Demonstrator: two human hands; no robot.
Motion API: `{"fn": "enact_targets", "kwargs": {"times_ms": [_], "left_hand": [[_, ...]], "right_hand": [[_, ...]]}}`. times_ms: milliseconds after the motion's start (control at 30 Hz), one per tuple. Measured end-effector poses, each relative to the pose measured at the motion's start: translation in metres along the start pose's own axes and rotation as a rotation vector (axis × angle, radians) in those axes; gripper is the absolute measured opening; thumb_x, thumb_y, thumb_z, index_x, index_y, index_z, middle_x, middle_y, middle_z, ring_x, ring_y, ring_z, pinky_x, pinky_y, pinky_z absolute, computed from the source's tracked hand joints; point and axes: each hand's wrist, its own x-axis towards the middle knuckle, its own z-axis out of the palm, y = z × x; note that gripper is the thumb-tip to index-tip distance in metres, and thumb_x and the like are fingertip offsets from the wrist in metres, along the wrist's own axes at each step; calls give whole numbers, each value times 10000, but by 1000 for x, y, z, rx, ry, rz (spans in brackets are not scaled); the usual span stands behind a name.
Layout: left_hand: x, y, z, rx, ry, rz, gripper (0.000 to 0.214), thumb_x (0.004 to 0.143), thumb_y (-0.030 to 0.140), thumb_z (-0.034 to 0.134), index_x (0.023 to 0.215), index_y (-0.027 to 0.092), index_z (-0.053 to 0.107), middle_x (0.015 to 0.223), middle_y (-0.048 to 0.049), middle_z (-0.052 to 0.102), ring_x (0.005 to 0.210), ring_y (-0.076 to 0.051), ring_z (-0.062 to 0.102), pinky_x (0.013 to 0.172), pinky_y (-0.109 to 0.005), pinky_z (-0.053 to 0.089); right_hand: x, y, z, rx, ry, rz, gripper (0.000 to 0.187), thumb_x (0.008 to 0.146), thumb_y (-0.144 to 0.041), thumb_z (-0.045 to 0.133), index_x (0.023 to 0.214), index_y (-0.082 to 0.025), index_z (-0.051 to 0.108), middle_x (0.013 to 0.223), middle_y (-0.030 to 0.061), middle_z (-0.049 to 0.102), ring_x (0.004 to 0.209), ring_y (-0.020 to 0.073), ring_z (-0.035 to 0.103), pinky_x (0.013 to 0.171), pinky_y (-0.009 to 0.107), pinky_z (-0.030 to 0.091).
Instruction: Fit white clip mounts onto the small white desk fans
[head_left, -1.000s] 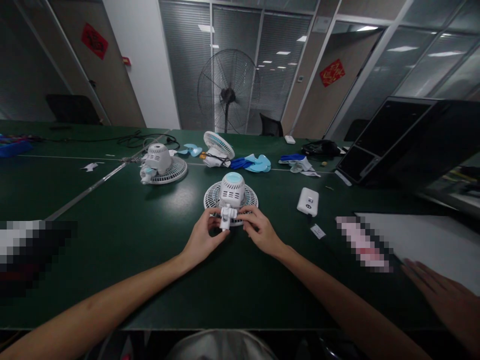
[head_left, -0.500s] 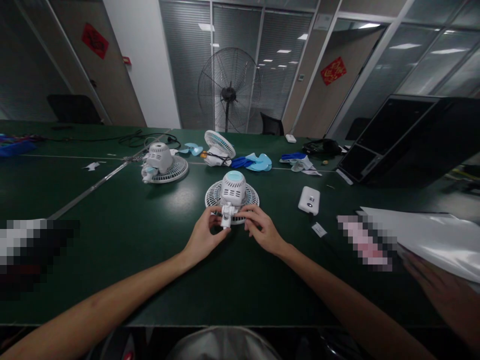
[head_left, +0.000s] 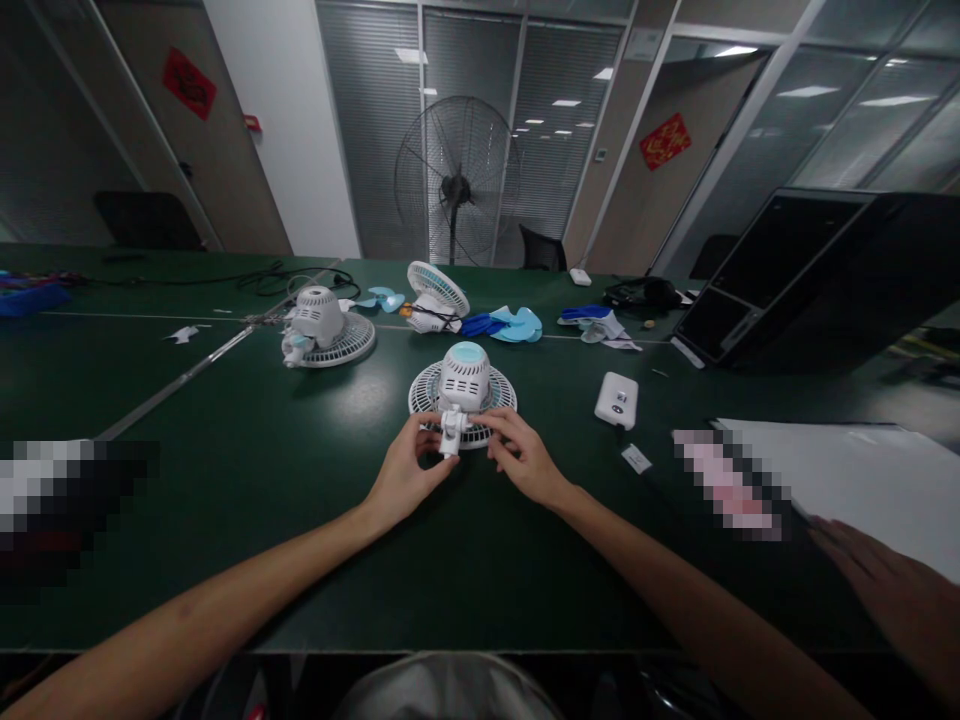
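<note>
From the head camera, you've got a small white plastic fan head with a pale blue cap (head_left: 466, 375) right in front of you, sitting grille-down on the dark green desk (head_left: 480, 570), motor housing pointing up. Your left hand (head_left: 401, 472) has the stubby white plastic neck piece (head_left: 452, 432) on its near side pinched between thumb and fingers, so that grip's pretty narrow. Your right hand (head_left: 531, 464) comes in from the other side with the index finger reaching to the neck piece and the rest loosely curled; can't tell if it's actually gripping anything.

Further back on your left there's a second white fan head, also grille-down (head_left: 316, 320), and past yours a third white fan with its round grille tipped up (head_left: 439, 288). Just beside that one lies a light blue plastic fan blade (head_left: 525, 326). Off to your right you've got a white rectangular device with rounded corners (head_left: 616, 400), a little white tag (head_left: 637, 458) near it, and at the far right another person's hand (head_left: 877, 570) by a big white sheet (head_left: 862, 475).
</note>
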Motion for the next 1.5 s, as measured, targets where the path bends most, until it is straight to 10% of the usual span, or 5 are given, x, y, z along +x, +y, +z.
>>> {"fn": "enact_targets", "kwargs": {"times_ms": [533, 800, 1067, 1333, 1500], "left_hand": [[-2, 10, 0, -7, -21, 7, 489, 879, 313, 768, 1290, 220, 520, 1130, -73, 707, 1017, -225, 717, 985, -452, 586], [0, 11, -2, 25, -2, 89, 462, 905, 296, 734, 1309, 211, 525, 1304, -115, 648, 1086, -237, 702, 1000, -471, 588], [0, 11, 0, 2, -9, 92, 456, 885, 264, 751, 1289, 217, 544, 1295, -106, 636, 1043, -222, 700, 984, -463, 599], [-1, 9, -1, 41, 7, 131, 445, 890, 275, 743, 1291, 219, 559, 1358, -120, 596, 1070, -228, 684, 982, -466, 597], [-1, 10, -1, 17, -1, 112, 423, 885, 266, 752, 1266, 218, 576, 1381, -117, 581, 1052, -215, 690, 980, -443, 601]], "right_hand": [[26, -9, -10, -211, 88, -138, 166, 960, -336, 701, 1093, -256, 757, 1128, 68, 676, 881, 187, 658, 748, 322, 584], [32, -18, 14, 446, -32, 510, 427, 951, -579, 626, 913, -159, 692, 732, 18, 628, 515, 112, 549, 398, 219, 440], [24, -13, -9, -193, 14, -132, 278, 959, -362, 694, 1221, -271, 714, 1253, 77, 719, 1009, 225, 712, 874, 396, 617], [31, -9, 21, 452, 24, 465, 476, 952, -623, 607, 879, -158, 678, 717, 43, 671, 524, 135, 618, 425, 238, 506], [21, -19, 8, -41, 136, 132, 343, 923, -535, 704, 1046, -216, 695, 912, 65, 695, 705, 163, 641, 599, 276, 549]]}}
